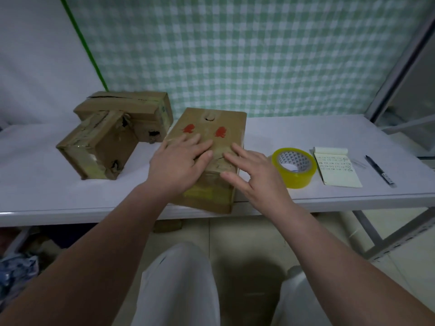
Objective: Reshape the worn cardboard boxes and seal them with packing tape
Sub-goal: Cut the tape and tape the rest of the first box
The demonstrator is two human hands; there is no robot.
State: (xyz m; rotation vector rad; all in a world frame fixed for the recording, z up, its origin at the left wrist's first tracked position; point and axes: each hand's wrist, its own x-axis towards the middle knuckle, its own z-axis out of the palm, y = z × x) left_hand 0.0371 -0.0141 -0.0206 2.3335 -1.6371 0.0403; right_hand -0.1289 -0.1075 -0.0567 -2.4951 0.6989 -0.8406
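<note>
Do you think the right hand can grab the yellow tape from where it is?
Probably yes. The yellow tape lies flat on the table, just right of the right hand, with nothing between them. That hand touches the box with open fingers and holds nothing.

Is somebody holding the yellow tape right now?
No, the tape roll lies on the table, while the left hand and right hand rest on the red-marked box.

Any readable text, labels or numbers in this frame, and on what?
Nothing legible enough to quote.
On the middle box, two red marks: blurred.
On the notepad, handwritten lines: too small.
On the far box, greenish print: blurred.
On the pen, markings: too small.
</note>
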